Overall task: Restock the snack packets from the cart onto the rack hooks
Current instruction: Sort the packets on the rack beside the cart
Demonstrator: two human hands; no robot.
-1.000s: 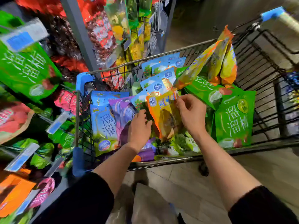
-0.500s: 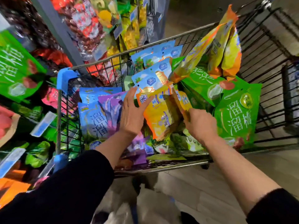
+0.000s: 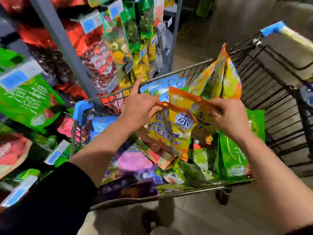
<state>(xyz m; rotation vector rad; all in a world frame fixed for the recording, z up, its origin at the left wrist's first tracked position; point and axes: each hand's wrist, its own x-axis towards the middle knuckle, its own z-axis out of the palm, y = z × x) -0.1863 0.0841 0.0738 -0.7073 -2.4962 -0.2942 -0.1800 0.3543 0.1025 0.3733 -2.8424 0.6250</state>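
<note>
Grey floor [image 3: 220, 217], glossy and blurred, runs under and past everything. Blue-and-white price tags [image 3: 88, 22] stick out at the aisle side, more of them lower left [image 3: 14, 78]. Black sleeve [image 3: 50, 200] fills the lower left corner. A second dark wire frame [image 3: 279, 99] stands to the right. Dark wheel [image 3: 221, 195] on the floor.

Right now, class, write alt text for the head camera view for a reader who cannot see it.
Over a wire cart heaped with snack packets, a person's left hand and right hand each pinch the top edge of a yellow-orange packet, the right one's packet behind. The left index finger points up. A rack of hanging packets stands to the left.
</note>
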